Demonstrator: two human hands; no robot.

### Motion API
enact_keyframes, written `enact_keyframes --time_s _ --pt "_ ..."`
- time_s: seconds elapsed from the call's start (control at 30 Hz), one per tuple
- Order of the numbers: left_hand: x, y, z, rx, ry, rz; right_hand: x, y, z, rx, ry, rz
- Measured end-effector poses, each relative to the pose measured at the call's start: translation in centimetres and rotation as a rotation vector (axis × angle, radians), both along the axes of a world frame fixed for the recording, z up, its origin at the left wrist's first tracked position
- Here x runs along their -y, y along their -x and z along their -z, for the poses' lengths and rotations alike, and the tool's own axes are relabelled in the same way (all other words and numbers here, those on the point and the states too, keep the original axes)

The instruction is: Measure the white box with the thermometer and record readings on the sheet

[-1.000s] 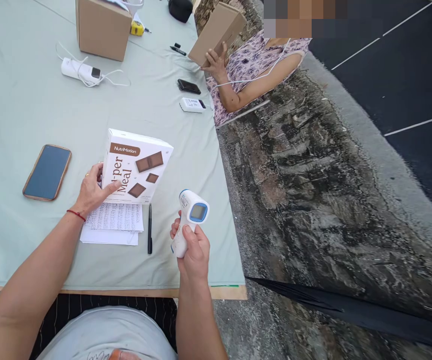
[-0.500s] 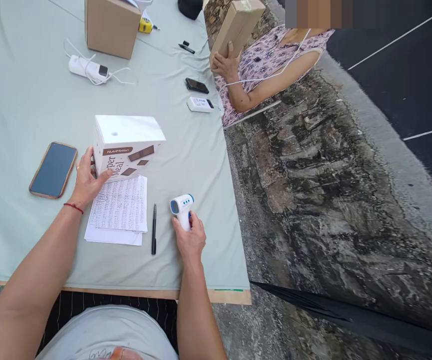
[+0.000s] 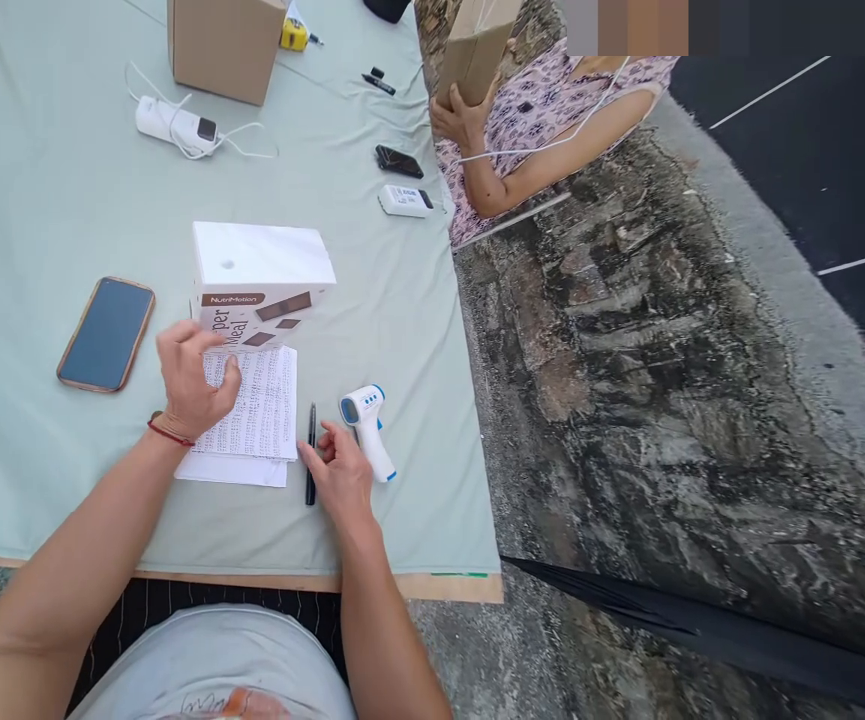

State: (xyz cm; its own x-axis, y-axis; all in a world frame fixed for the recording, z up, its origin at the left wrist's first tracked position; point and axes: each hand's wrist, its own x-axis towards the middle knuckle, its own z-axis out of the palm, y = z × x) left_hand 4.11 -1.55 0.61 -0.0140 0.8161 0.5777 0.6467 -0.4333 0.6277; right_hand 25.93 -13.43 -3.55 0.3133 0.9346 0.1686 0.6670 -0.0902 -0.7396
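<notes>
My right hand (image 3: 342,482) is hovering loose and empty, fingers spread, between the slim black pen (image 3: 310,455) lying just to its left and the white and blue pistol-shaped infrared thermometer (image 3: 367,428) lying on its side just to its right, on the desk (image 3: 42,200) with its pale green cloth. My fingertips are nearly touching the pen; I cannot tell whether they are actually on it. My left hand (image 3: 190,385) is lifted, fingers curled and apart, gripping nothing, over the left edge of the printed white paper sheets (image 3: 256,410). Just beyond that hand the white cardboard meal-bar box (image 3: 259,275) with brown chocolate pictures is standing upright, its foot on the top of the sheets. To the left of my left hand a dark smartphone in a brown case (image 3: 106,333) is lying flat.

The pen looks light, stiff and smooth, likely to roll, so I judge it best pinched at mid-barrel. The thermometer looks like light hard plastic, best gripped by its handle.

Half a second ago my right hand was wrapped around the thermometer's handle and my left was pressing on the box's side; now both are released.

Far beyond my hands, another person's hand (image 3: 462,118) is holding a brown carton (image 3: 477,45).
</notes>
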Motion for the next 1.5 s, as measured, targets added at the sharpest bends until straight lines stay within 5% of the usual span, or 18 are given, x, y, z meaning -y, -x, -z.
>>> enact_keyframes --time_s 0.17,0.3,0.43,0.6,0.73,0.97,1.2,1.5 --pt "0.8 -1.8 0.9 -0.258 0.231 0.538 -0.3 -0.1 -0.5 0.016 0.012 -0.021" --pt "1.2 -2.4 1.6 -0.443 0.301 0.683 -0.1 -0.9 -0.7 -0.230 -0.051 -0.015" --pt "1.5 -2.6 1.7 -0.547 0.306 0.714 0.2 -0.4 -0.1 -0.536 -0.108 0.028" --pt "1.6 -2.7 1.4 -0.598 0.324 0.733 0.2 1.1 0.2 -0.630 -0.213 0.087" --pt "1.6 -2.6 1.4 -0.600 0.319 0.728 0.5 1.8 -0.4 -0.698 -0.123 0.053" --pt "1.6 -2.7 1.5 -0.598 0.310 0.728 0.7 2.6 -0.4 -0.531 -0.009 0.209" --pt "1.7 -2.6 1.4 -0.578 0.314 0.733 0.7 3.4 -0.7 -0.366 0.035 0.048" --pt "1.7 -2.6 1.5 -0.582 0.308 0.728 0.5 3.4 -0.7 -0.351 0.049 0.027"
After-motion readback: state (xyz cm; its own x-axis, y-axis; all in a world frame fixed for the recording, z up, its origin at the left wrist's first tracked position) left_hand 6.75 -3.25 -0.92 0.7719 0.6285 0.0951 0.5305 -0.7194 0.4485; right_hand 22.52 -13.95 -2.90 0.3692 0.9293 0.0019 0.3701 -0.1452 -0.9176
